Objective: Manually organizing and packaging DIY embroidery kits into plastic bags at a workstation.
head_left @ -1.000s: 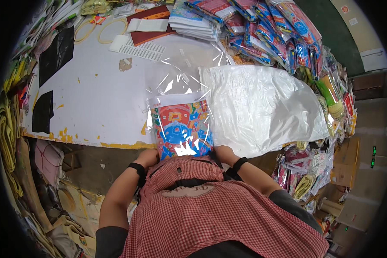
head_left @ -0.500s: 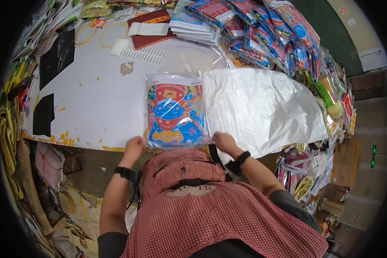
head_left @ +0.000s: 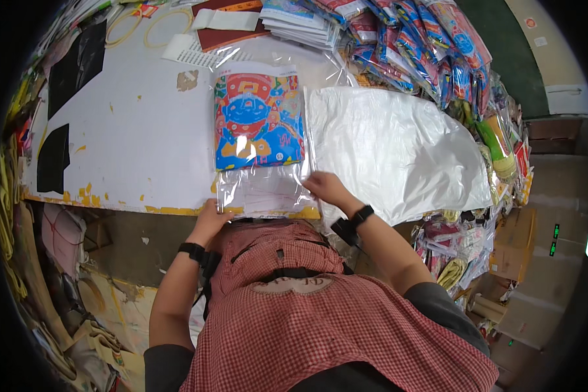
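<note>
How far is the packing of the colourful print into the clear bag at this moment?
Done: the colourful print lies fully inside the clear plastic bag on the white table. In hand: left hand and right hand hold the bag's empty open end. Left: that end looks unsealed; the white bag stack waits beside.

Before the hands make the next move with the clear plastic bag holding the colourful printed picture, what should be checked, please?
1. Clear plastic bag lies flat on white table: ok.
2. Colourful printed picture sits fully inside the bag: ok.
3. Left hand holds the bag's near left corner: ok.
4. Right hand holds the near right edge: ok.
5. Bag's near flap sealed: cannot tell.
6. Bag clear of the white plastic sheet: not ok, edges meet.
</note>
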The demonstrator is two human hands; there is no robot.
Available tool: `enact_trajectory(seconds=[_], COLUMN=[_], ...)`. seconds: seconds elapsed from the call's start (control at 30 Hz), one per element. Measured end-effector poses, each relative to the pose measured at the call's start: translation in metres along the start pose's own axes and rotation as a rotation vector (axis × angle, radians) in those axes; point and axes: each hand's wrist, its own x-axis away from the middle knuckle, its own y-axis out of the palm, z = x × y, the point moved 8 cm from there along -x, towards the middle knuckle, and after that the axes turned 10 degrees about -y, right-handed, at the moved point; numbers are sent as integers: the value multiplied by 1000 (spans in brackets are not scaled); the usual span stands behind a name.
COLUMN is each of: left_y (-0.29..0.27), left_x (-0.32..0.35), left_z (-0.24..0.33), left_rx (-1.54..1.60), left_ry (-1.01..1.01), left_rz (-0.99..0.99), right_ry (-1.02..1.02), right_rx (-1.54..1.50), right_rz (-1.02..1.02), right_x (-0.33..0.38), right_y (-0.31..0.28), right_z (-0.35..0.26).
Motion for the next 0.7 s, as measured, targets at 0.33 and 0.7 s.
enact_trajectory(seconds=[0.33,0.7], left_y=[14,8], left_x=[14,16], left_z=[-3,2], left_rx=[685,1000], left_ry=[-242,-318], left_rz=[-316,-396], right_ry=[-455,-741], right_rx=[38,407], right_rz=[441,-218], right_x=[-48,-35], right_y=[60,153], right_z=[-83,-161])
